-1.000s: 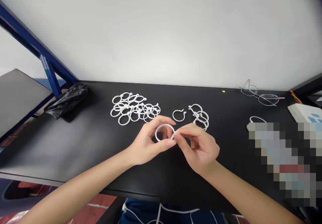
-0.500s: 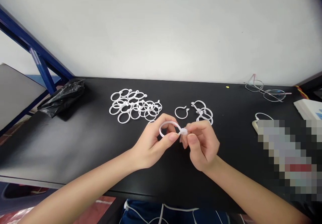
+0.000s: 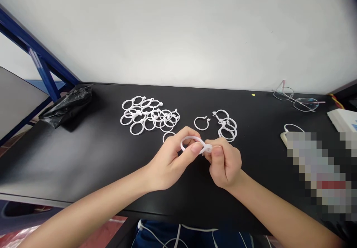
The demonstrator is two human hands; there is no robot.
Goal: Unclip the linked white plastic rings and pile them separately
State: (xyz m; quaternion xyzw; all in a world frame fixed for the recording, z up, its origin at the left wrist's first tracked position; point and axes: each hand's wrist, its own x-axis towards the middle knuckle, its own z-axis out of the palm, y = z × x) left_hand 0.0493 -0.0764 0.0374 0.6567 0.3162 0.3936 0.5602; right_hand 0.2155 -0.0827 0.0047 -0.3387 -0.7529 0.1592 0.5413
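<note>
My left hand [image 3: 175,153] is closed on a white plastic ring [image 3: 184,141], its thumb pressed over the lower side of the band. At the ring's right end is a small round eyelet, where the two ends of the band come together. My right hand [image 3: 224,162] pinches at this eyelet, with thumb and curled forefinger against it; its other fingertips are hidden. Behind my left hand lies a heap of similar white rings [image 3: 136,129]. One ring with a gap between its ends [image 3: 201,123] lies alone, and several more rings [image 3: 227,131] overlap beyond my right hand.
A crumpled black plastic bag [image 3: 67,106] sits at the left of the black table [image 3: 83,158]. Eyeglasses [image 3: 305,105] rest at the back right, near a white box [image 3: 343,119]. A partly blurred-out device with a cable [image 3: 294,126] lies on the right.
The ring has shifted slightly right and down in my left hand. My right thumb and fingers have closed in against its eyelet end.
</note>
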